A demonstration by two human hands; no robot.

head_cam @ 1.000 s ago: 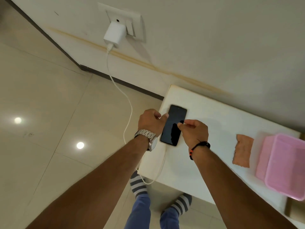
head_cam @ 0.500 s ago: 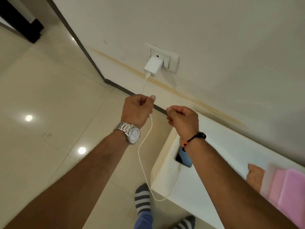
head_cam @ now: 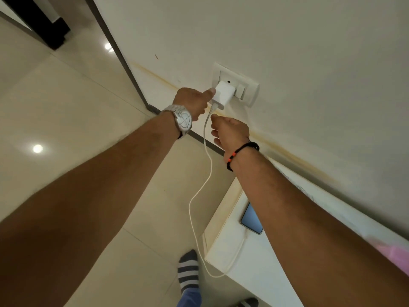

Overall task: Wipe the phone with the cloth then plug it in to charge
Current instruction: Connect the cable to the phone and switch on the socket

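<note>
Your left hand (head_cam: 193,103) pinches the charger (head_cam: 223,95) at the wall socket (head_cam: 251,92), right hand (head_cam: 230,131) loosely curled below, apparently empty; charging step—next, flip its switch.

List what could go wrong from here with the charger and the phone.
1. The left hand grips the charger at the socket; its thumb lies close to the plate, so fingers may slip towards the pins if the charger comes loose.
2. The cable hangs in a loop past the table edge near a foot; a snag could drag the phone, which lies near that edge.
</note>
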